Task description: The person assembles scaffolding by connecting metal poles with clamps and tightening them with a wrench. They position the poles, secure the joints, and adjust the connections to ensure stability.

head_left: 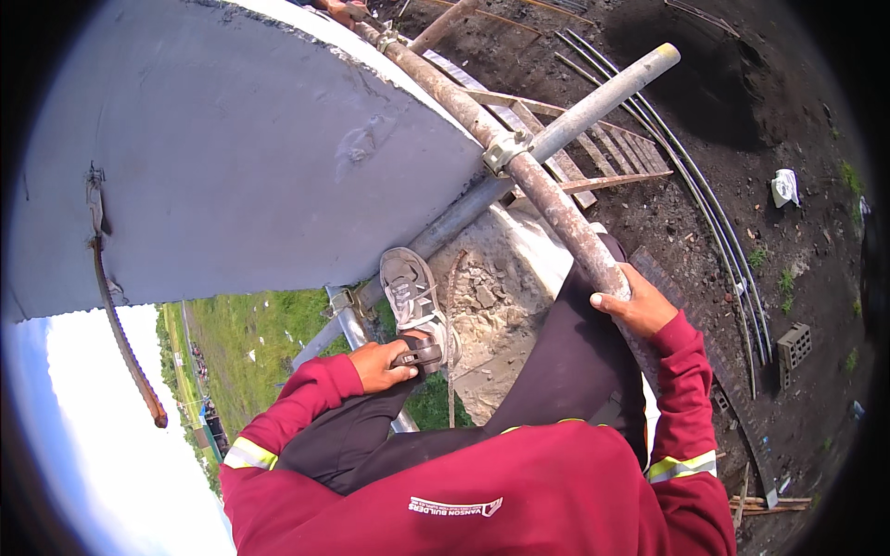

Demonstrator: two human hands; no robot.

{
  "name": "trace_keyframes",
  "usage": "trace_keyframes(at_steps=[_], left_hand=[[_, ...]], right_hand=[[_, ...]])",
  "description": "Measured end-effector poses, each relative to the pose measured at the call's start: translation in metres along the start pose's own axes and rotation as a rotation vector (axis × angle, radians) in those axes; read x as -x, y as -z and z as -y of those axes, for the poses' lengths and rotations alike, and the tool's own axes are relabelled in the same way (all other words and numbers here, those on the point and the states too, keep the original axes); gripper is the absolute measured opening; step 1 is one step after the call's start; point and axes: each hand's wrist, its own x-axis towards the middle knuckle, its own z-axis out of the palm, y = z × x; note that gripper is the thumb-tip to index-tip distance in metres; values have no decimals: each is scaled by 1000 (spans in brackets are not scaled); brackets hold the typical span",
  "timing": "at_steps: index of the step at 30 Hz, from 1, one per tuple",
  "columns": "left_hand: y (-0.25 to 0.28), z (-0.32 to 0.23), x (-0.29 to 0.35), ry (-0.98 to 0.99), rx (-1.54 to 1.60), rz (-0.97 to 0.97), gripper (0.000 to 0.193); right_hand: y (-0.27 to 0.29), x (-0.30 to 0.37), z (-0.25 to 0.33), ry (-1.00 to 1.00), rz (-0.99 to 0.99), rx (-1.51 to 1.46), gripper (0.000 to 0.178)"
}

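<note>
My right hand (640, 304) is closed round a rust-stained scaffold pipe (564, 211), which slants from the upper left down past my knee. In my left hand (378, 368), beside my grey shoe (408, 283), is a dark rounded tool (422, 355); its exact kind does not show. A clamp (506, 152) joins the pipe to a grey crossing pipe (603, 104). Beyond my shoe rises a smooth grey concrete wall (250, 157).
A rusty rebar (122, 329) sticks out from the wall. Broken concrete rubble (487, 315) lies beside my foot. Far below on dark soil are a wooden ladder-like frame (603, 153), long thin pipes (714, 218), a hollow block (794, 347) and a white sack (784, 188). Another person's hand (343, 11) shows at the top.
</note>
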Motion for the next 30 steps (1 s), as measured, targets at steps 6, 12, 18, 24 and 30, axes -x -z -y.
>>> trace_keyframes(at_steps=[6, 12, 18, 24, 30], left_hand=[[-1, -1, -7, 17, -173, 35, 38], [-1, 3, -9, 24, -101, 18, 38], [-3, 11, -13, -16, -4, 0, 46], [-3, 9, -14, -2, 1, -2, 53], [0, 4, -13, 4, -12, 28, 52]], right_hand=[[3, 4, 3, 2, -12, 39, 59], [1, 1, 2, 41, -8, 13, 60], [3, 2, 0, 23, -12, 47, 60], [3, -1, -3, 65, -14, 49, 60], [3, 1, -4, 54, -22, 60, 61]])
